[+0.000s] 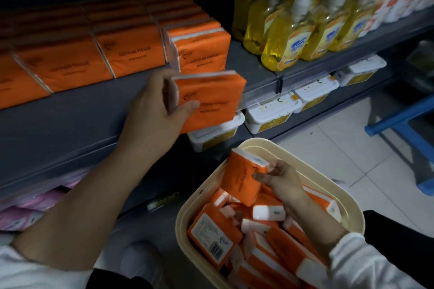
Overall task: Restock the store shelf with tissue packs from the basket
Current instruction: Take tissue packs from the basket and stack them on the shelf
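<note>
My left hand point(155, 110) grips an orange tissue pack point(211, 98) by its left end, holding it in front of the grey shelf point(70, 124), just below the rightmost standing pack point(199, 51). Rows of orange tissue packs point(94, 54) stand on the shelf to the left. My right hand point(279, 180) pinches another orange pack point(244, 178) upright over the cream basket point(305, 159), which holds several more packs point(258, 241) lying loose.
Yellow pump bottles point(293, 30) fill the shelf's right part. White lidded tubs point(272, 110) line the shelf below. Pink packs point(35, 206) sit lower left. A blue stool point(404, 124) stands on the tiled floor at the right.
</note>
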`<control>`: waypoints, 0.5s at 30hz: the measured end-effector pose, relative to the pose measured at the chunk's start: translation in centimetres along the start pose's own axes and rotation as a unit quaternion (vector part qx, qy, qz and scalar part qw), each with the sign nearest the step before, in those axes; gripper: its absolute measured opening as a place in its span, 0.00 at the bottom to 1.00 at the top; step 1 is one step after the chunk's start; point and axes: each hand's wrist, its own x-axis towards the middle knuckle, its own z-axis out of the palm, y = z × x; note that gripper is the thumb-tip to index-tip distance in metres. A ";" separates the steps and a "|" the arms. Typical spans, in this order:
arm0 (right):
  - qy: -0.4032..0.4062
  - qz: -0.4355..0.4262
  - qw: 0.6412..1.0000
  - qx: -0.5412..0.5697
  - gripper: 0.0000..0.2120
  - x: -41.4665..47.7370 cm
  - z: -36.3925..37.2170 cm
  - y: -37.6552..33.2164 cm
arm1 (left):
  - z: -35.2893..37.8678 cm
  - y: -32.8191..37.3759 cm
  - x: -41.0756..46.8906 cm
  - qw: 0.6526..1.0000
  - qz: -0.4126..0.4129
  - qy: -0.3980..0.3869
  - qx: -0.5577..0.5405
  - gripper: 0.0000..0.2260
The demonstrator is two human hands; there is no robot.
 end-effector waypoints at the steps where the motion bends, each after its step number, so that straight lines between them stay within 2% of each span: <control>1: -0.010 -0.026 1.000 0.005 0.13 -0.4 -0.1 -1.0 | -0.4 0.2 0.1 0.999 -0.001 0.036 -0.011 0.18; 6: -0.045 -0.165 0.985 -0.020 0.17 -2.5 0.0 -6.7 | -2.7 -0.1 1.0 0.978 -0.024 0.183 -0.094 0.17; 10: -0.055 -0.325 0.938 -0.108 0.19 -4.4 0.5 -12.7 | -4.0 -0.8 1.4 0.962 -0.065 0.236 -0.123 0.20; 12: -0.021 -0.422 0.886 -0.189 0.20 -4.9 0.8 -15.8 | -4.5 -0.9 1.6 0.958 -0.073 0.245 -0.132 0.19; 15: 0.026 -0.539 0.773 -0.333 0.22 -4.8 1.7 -19.9 | -4.8 -0.9 1.8 0.951 -0.074 0.258 -0.151 0.19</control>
